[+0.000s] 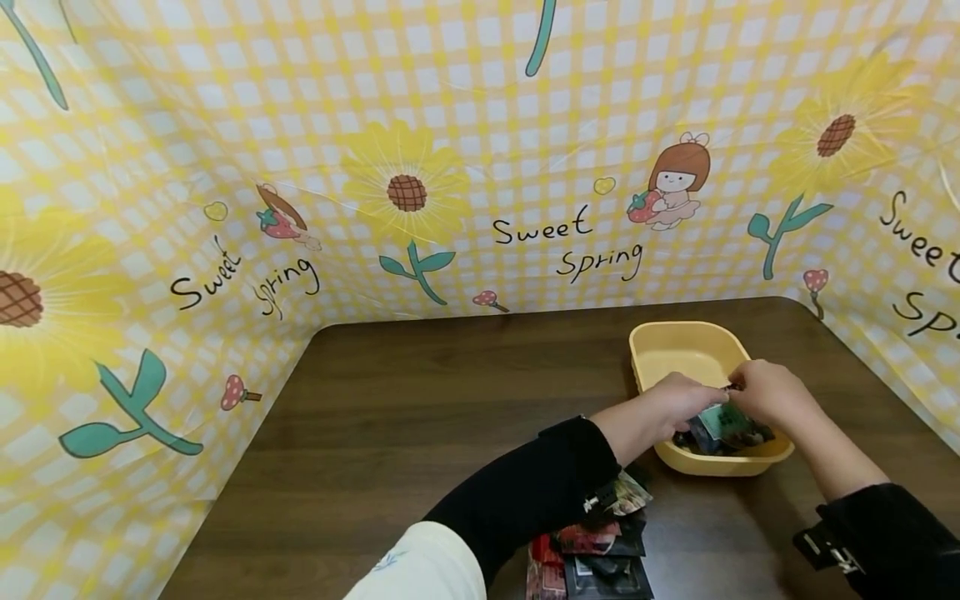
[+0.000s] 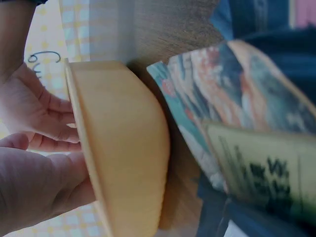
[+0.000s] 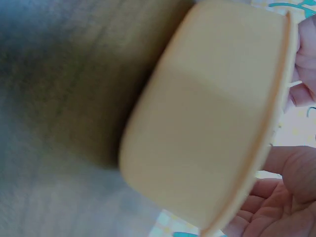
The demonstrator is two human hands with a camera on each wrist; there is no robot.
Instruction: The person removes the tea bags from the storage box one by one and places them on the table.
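Observation:
A yellow plastic basin [image 1: 686, 333] stands at the right of the table, with several dark and green packets [image 1: 727, 429] inside. Over its middle, my left hand [image 1: 684, 400] and right hand [image 1: 772, 393] meet with fingertips close together. A small dark edge of a packet [image 1: 733, 387] shows between them, where both hands pinch it; most of it is hidden. In the left wrist view, the basin's wall [image 2: 118, 138] covers the fingertips of the left hand [image 2: 44, 182]. The right wrist view shows the right hand [image 3: 284, 205] behind the basin's rim.
A pile of packets [image 1: 607, 575], red, black and pale, lies on the brown wooden table [image 1: 420, 417] below the left forearm, partly hidden by the sleeve. A yellow checked cloth [image 1: 480, 167] with flowers and lettering hangs around the table's back and sides.

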